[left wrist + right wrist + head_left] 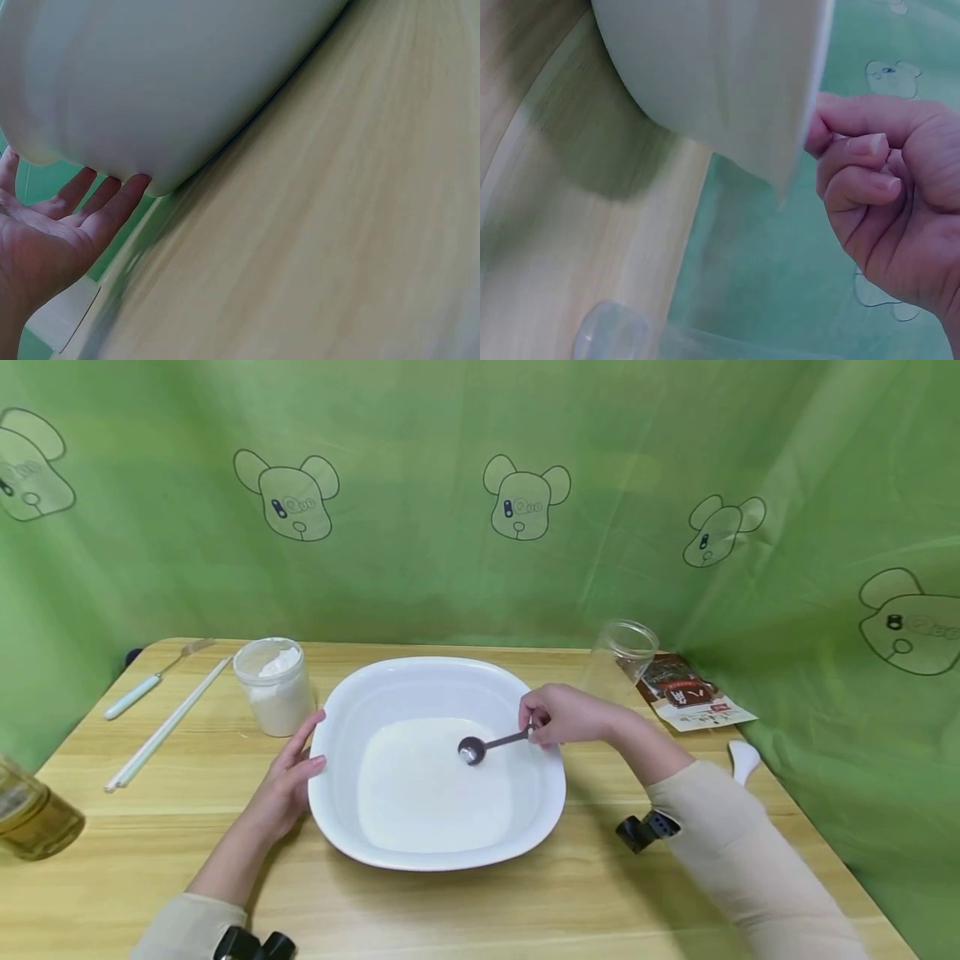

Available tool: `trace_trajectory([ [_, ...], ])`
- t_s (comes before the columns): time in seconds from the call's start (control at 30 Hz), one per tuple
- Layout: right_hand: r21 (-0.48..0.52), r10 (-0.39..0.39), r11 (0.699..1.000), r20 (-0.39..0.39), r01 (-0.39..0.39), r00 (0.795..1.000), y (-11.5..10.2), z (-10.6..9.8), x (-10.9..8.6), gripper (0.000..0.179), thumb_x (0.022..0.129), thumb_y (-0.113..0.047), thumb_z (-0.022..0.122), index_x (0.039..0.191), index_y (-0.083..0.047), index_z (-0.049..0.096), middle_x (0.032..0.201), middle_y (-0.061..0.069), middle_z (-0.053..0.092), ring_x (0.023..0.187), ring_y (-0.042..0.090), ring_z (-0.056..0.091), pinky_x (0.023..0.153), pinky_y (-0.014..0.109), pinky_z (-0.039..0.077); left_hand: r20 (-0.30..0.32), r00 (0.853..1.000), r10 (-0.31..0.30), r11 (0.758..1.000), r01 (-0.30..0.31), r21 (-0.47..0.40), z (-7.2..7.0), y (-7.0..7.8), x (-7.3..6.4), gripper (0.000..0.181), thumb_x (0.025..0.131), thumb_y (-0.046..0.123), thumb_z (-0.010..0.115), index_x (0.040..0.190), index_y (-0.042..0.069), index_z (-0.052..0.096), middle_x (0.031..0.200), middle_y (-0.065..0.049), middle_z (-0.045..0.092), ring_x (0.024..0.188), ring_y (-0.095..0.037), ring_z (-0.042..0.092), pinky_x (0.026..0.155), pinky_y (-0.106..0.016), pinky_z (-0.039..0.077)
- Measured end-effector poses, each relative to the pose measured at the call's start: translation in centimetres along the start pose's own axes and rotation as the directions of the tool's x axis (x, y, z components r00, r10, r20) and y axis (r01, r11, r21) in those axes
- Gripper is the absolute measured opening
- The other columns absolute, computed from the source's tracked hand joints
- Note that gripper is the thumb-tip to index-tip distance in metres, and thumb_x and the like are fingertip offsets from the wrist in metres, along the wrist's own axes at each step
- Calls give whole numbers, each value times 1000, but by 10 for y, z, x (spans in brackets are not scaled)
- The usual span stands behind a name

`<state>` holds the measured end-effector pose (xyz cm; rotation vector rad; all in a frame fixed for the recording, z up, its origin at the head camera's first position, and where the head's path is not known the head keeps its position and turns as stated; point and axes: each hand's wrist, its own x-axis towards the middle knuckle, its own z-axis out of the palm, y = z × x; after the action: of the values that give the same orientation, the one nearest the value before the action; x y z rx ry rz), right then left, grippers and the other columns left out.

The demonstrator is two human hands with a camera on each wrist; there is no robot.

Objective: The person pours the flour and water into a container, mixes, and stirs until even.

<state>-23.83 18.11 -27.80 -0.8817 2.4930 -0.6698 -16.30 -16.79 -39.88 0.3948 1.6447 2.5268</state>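
Observation:
A wide white basin (437, 687) stands on the table with a white liquid (427, 793) across its bottom. My left hand (288, 781) touches the basin's left side. In the left wrist view, the left hand's fingers (116, 206) reach to the outer wall, fairly straight and spread. Over the basin's right rim comes my right hand (562, 714), pinching the handle of a small dark measuring spoon (472, 750). The spoon's bowl is over the white liquid. In the right wrist view, the right hand (892, 172) has curled fingers beside the rim; the spoon is hidden there.
A jar of white powder (281, 693), white chopsticks (168, 724) and a blue-handled fork (133, 695) lie left. A jar of amber liquid (41, 818) is nearer. To the right are a clear cup (618, 656), a printed packet (686, 693) and a white spoon (742, 760).

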Motion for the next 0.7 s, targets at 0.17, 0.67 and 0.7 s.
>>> trace_trajectory([
  [0.17,40,37,999,-72,-34,997,5,6,22,8,74,3,59,80,-1,56,59,7,52,53,19,49,47,23,36,-2,1000,-7,1000,7,4,0,0,0,56,85,4,42,136,21,26,119,-10,37,93,-19,52,72,-34,48],
  [0.67,207,-120,972,16,114,993,-19,53,58,7,76,3,59,81,-2,57,58,6,55,48,12,46,45,20,38,-3,1000,-15,1000,15,10,-2,-1,1,57,84,3,42,136,21,25,118,-9,38,95,-19,52,73,-34,48],
  [0.7,204,-134,971,36,124,990,-21,55,56,7,76,3,59,80,-2,57,58,5,54,48,11,46,45,20,39,-5,1000,-16,1000,16,11,-2,-1,1,57,84,3,42,136,21,26,118,-9,38,95,-19,52,73,-34,47],
])
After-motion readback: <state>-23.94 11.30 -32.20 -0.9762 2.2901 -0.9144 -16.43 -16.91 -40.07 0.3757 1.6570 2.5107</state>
